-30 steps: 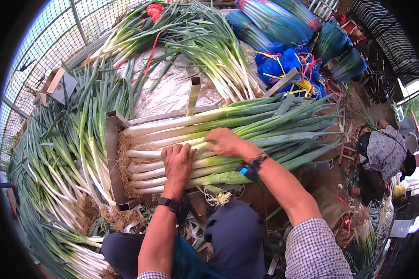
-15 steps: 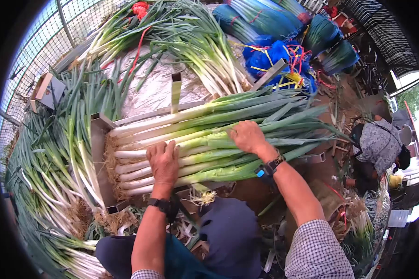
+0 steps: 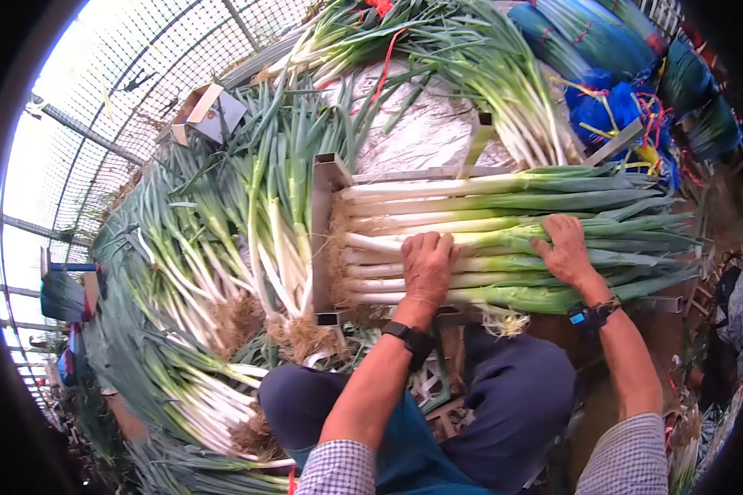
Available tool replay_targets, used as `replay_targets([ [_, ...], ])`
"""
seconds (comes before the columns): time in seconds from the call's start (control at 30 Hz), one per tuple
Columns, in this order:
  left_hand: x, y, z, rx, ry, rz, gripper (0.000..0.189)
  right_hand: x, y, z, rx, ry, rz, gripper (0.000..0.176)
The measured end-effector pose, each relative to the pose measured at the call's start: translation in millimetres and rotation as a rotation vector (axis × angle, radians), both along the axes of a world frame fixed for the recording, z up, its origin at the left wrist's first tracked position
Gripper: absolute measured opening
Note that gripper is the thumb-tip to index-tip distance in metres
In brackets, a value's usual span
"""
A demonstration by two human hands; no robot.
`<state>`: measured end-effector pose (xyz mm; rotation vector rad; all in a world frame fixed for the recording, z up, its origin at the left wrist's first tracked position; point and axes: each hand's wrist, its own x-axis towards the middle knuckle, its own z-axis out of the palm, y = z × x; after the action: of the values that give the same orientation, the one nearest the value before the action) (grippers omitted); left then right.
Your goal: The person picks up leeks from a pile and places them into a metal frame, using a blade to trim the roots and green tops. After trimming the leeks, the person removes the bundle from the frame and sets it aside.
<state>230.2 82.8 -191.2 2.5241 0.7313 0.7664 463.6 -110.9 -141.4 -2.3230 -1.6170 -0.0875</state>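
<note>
A row of long green onions [image 3: 504,276] lies sideways in a metal frame [image 3: 323,239], with white ends and roots at the left against its end plate and green leaves to the right. My left hand [image 3: 428,266] is closed over the white stalks near the middle, fingers bent down onto them. Farther right, my right hand [image 3: 566,249] grips at the green part, a stalk between thumb and fingers. The undersides of both hands' fingers are hidden.
Loose green onions [image 3: 194,256] are heaped at the left, with more [image 3: 504,91] behind the frame. Blue-wrapped bundles [image 3: 586,37] and tangled blue ties [image 3: 607,115] are at the back right. A cardboard box [image 3: 206,111] stands by the mesh wall. My knees [image 3: 512,396] are just below the frame.
The view has turned left, so everything appears farther right. My right hand's thumb has spread somewhat from its fingers, and the onions lie straighter. My left hand stays on the white stalks.
</note>
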Motion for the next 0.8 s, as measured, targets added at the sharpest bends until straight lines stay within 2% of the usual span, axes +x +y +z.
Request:
replay_targets([
  [0.1,6,10,3,-0.016,-0.029,-0.001,0.019,5,4,-20,0.028,-0.06,-0.009,0.039],
  [0.17,10,12,-7,-0.067,-0.023,0.006,0.019,1,10,-15,-0.022,-0.002,-0.043,0.035],
  [0.23,11,16,-1,-0.158,0.116,-0.017,0.018,1,10,-14,-0.008,0.001,-0.048,0.033],
  [0.33,0,21,15,0.065,-0.086,-0.046,0.02,4,8,-15,-0.006,-0.002,-0.051,0.033],
  [0.37,-16,28,25,-0.07,0.039,-0.163,0.021,5,8,-18,0.0,0.006,-0.051,0.034],
  [0.43,-68,45,113,-0.375,0.286,-0.391,0.023,8,6,-25,-0.003,-0.007,-0.057,0.034],
  [0.5,-140,71,192,-0.494,0.328,-0.462,0.028,9,3,-29,-0.029,-0.013,-0.055,0.035],
  [0.53,-177,81,225,-0.639,0.385,-0.294,0.031,10,3,-30,-0.039,-0.016,-0.06,0.035],
  [0.57,-215,96,225,-0.623,0.267,-0.171,0.031,11,5,-29,-0.046,-0.019,-0.065,0.035],
  [0.63,-282,134,209,-0.789,0.153,0.215,0.03,11,4,-29,-0.062,-0.032,-0.07,0.035],
  [0.67,-311,153,187,-0.703,0.245,0.364,0.03,12,3,-29,-0.065,-0.041,-0.07,0.034],
  [0.7,-333,173,155,-0.606,0.337,0.512,0.03,13,6,-31,-0.061,-0.049,-0.069,0.034],
  [0.77,-370,189,56,-0.636,0.142,0.736,0.03,16,3,-35,-0.077,-0.028,-0.075,0.034],
  [0.8,-383,194,3,-0.553,0.108,0.726,0.031,16,3,-35,-0.085,-0.023,-0.075,0.034],
])
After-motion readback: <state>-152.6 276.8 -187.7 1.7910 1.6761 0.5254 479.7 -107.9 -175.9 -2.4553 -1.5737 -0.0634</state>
